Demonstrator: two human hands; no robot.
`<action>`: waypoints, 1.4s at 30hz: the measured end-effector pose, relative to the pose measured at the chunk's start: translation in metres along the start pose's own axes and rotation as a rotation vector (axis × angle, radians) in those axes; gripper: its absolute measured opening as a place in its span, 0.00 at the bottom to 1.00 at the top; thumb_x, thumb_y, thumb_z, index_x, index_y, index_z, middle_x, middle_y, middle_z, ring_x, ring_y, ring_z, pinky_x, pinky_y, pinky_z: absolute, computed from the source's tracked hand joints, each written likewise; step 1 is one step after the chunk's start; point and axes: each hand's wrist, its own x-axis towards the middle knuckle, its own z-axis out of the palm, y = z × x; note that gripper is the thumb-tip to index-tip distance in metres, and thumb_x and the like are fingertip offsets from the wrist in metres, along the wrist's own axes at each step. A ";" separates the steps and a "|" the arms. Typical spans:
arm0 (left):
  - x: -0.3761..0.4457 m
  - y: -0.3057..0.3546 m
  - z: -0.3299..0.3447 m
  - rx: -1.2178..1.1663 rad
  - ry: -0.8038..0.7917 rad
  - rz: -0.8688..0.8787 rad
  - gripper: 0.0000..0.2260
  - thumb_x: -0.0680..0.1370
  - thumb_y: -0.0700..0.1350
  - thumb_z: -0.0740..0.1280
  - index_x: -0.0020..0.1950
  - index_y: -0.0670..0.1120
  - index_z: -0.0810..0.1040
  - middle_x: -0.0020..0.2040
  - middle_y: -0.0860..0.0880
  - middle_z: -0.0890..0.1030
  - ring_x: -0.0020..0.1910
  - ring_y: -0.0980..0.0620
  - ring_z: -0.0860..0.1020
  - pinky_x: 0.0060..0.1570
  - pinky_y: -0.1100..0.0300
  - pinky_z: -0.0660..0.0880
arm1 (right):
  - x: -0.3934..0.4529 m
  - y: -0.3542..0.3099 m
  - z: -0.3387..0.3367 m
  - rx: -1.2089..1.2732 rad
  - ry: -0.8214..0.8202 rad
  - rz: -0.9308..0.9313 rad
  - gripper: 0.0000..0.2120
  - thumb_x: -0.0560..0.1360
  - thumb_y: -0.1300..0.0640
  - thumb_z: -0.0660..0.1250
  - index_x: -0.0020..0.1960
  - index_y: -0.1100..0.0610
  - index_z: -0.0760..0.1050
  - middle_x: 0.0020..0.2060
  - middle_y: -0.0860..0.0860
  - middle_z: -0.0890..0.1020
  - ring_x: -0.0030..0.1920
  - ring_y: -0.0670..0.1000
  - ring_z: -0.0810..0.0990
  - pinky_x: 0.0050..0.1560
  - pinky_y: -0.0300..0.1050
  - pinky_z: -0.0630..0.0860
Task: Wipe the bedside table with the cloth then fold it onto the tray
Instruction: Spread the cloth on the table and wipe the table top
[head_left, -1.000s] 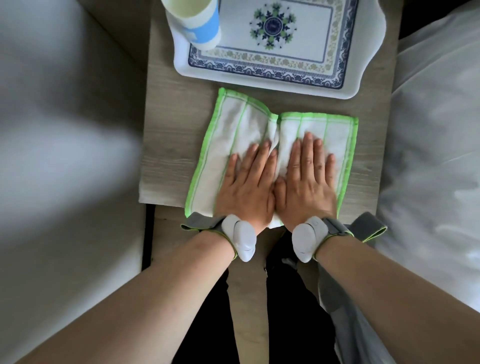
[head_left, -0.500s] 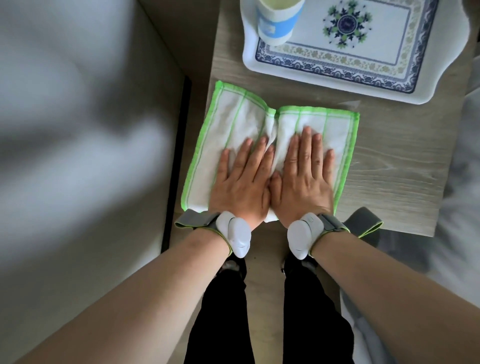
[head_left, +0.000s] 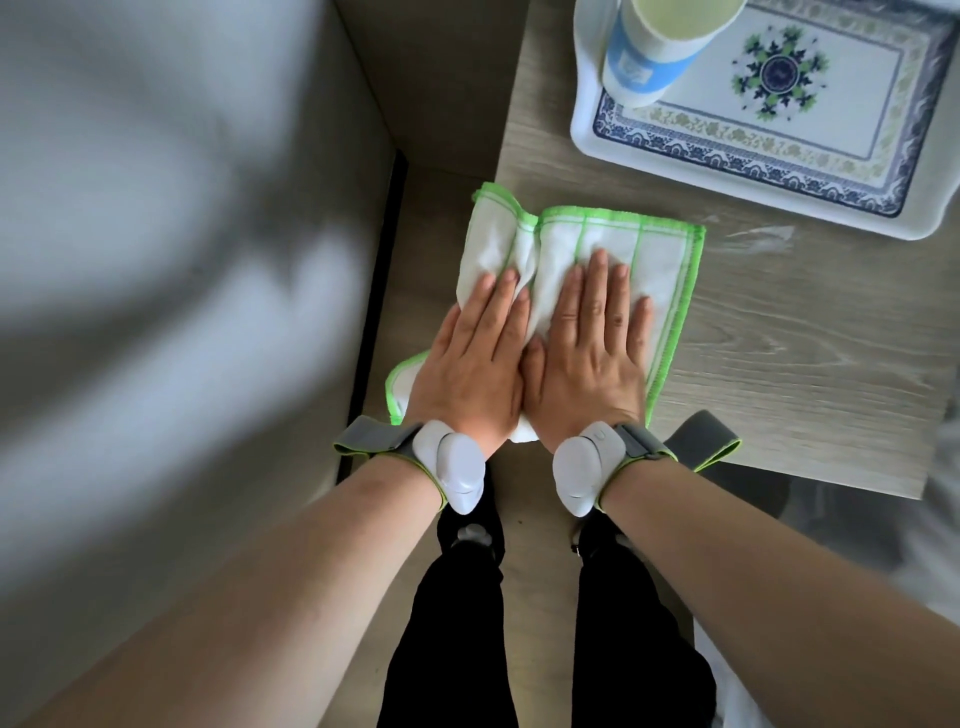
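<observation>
A white cloth with green edging (head_left: 613, 249) lies bunched at the near left corner of the wooden bedside table (head_left: 779, 353), its left part hanging past the table's edge. My left hand (head_left: 472, 364) and my right hand (head_left: 587, 353) press flat on it side by side, fingers together, palms down. A white tray with a blue floral border (head_left: 779, 156) sits at the back of the table, apart from the cloth.
A blue-and-white paper cup (head_left: 654, 47) stands on the tray's left end. A pale wall (head_left: 156, 260) runs along the left, with a narrow floor gap beside the table. White bedding (head_left: 945, 545) borders the right. A wet streak (head_left: 753, 236) marks the tabletop right of the cloth.
Both hands have slid the cloth leftward across the tabletop; its left part now overhangs the table's left edge and is more bunched. A wet streak shows where it passed.
</observation>
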 end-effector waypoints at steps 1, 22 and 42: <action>0.000 -0.001 -0.001 -0.008 -0.012 0.000 0.21 0.79 0.43 0.56 0.71 0.37 0.61 0.73 0.41 0.63 0.73 0.40 0.59 0.71 0.48 0.62 | 0.001 -0.003 0.000 -0.004 -0.007 0.000 0.32 0.76 0.47 0.44 0.75 0.63 0.46 0.75 0.61 0.51 0.76 0.59 0.47 0.74 0.57 0.40; 0.025 -0.044 -0.016 -0.126 -0.097 -0.096 0.24 0.80 0.37 0.52 0.73 0.33 0.45 0.76 0.36 0.46 0.76 0.43 0.45 0.75 0.55 0.45 | 0.047 -0.052 -0.004 -0.038 -0.059 -0.106 0.29 0.79 0.50 0.41 0.75 0.62 0.42 0.76 0.59 0.46 0.76 0.59 0.43 0.73 0.57 0.37; -0.014 -0.047 -0.016 -0.199 -0.194 -0.108 0.27 0.76 0.34 0.57 0.74 0.41 0.54 0.76 0.43 0.56 0.74 0.48 0.58 0.71 0.55 0.60 | 0.017 -0.056 0.006 -0.081 -0.082 -0.234 0.28 0.77 0.51 0.48 0.75 0.59 0.49 0.76 0.56 0.47 0.76 0.58 0.44 0.72 0.59 0.38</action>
